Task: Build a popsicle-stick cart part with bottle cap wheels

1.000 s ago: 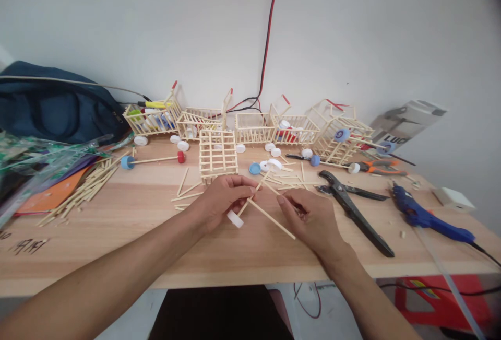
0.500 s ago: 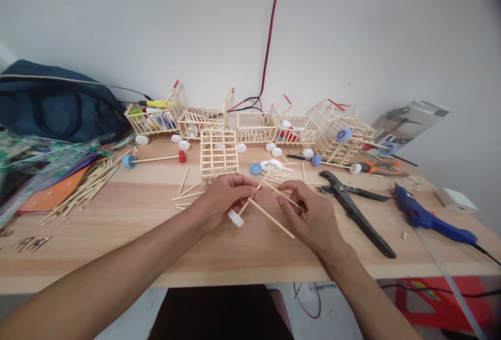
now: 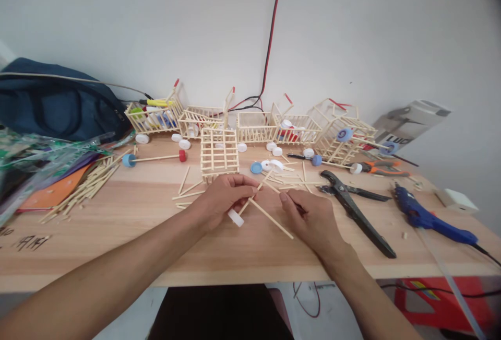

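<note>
My left hand (image 3: pixel 223 199) pinches a thin wooden stick (image 3: pixel 259 188) that slants across in front of its fingertips. A white bottle cap (image 3: pixel 235 218) sits at the near end of this stick. A second stick (image 3: pixel 272 219) meets it at an angle and runs toward the lower right, its far end free. My right hand (image 3: pixel 313 217) is closed around another stick (image 3: pixel 271 187), whose tip points up and left at the first one. Whether that tip touches is too small to tell. Just behind my left hand stands a lattice basket of sticks (image 3: pixel 219 154).
Several small stick carts (image 3: pixel 256 126) with cap wheels line the wall. Loose sticks (image 3: pixel 90 186) lie left, beside a capped axle (image 3: pixel 156 159). Black cutters (image 3: pixel 358 214), a blue glue gun (image 3: pixel 430 220) and orange-handled pliers (image 3: pixel 381 167) are on the right of the table (image 3: pixel 156 272).
My right hand's fingers have folded further over their stick, so less of it shows. My left hand and its joined sticks have stayed nearly still.
</note>
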A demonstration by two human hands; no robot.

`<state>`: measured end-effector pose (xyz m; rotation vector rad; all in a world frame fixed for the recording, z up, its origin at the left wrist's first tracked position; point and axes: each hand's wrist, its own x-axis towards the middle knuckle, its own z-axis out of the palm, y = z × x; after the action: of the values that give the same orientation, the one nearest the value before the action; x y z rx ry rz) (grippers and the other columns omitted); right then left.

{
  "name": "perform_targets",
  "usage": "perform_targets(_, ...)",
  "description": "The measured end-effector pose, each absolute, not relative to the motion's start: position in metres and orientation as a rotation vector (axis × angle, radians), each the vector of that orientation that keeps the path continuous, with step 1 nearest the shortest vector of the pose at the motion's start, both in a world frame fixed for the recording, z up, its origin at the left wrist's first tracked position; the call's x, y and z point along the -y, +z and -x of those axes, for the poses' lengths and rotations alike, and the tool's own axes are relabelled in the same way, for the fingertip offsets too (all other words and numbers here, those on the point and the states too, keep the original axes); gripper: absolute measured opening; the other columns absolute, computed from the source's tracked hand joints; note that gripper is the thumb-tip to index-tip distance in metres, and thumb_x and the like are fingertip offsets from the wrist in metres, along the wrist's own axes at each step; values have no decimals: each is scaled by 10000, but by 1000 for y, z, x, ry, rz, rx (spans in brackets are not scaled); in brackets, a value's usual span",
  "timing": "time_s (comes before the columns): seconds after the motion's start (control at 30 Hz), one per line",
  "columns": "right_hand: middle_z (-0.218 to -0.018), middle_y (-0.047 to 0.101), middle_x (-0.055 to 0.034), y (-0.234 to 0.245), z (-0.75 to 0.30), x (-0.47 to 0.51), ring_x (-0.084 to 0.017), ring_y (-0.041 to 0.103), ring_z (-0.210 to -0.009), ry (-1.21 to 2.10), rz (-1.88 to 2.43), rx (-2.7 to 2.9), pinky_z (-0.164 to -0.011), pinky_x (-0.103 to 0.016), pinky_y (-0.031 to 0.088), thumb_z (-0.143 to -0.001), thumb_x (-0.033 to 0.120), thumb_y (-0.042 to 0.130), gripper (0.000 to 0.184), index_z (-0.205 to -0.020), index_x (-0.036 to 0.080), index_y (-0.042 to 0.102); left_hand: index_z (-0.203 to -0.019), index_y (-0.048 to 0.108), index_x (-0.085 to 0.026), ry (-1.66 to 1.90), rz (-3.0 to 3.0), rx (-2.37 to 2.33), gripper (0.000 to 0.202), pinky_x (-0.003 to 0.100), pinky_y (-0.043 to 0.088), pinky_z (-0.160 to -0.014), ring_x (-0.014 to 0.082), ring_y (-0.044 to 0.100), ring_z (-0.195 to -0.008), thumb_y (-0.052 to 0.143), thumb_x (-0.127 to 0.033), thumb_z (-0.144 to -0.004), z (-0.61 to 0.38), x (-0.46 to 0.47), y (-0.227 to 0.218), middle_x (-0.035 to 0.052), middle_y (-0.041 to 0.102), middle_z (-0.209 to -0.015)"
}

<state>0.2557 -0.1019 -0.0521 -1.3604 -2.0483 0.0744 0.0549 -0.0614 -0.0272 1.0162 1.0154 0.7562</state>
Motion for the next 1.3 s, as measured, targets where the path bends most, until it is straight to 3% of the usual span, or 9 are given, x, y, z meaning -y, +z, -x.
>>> perform_targets(0.17, -521, 395, 39, -53, -256, 101, -95, 405, -501, 63, 1371, 2071, -532, -245, 279, -943, 286, 449, 402, -564, 197, 345, -792, 685, -134, 756, -1018, -997, 143, 179, 271, -443, 32, 401, -460, 700, -219, -677, -54, 61, -29, -15, 601, -624)
perform_targets(1.3, -496, 370, 49, -51, -255, 101, -83, 370, -465, 42, 1377, 2097, -495, -239, 258, -935, 274, 447, 413, -546, 195, 336, -776, 671, -141, 761, -1040, -1004, 146, 188, 277, -443, 43, 406, -459, 701, -226, -662, -53, 62, -32, 7, 636, -646)
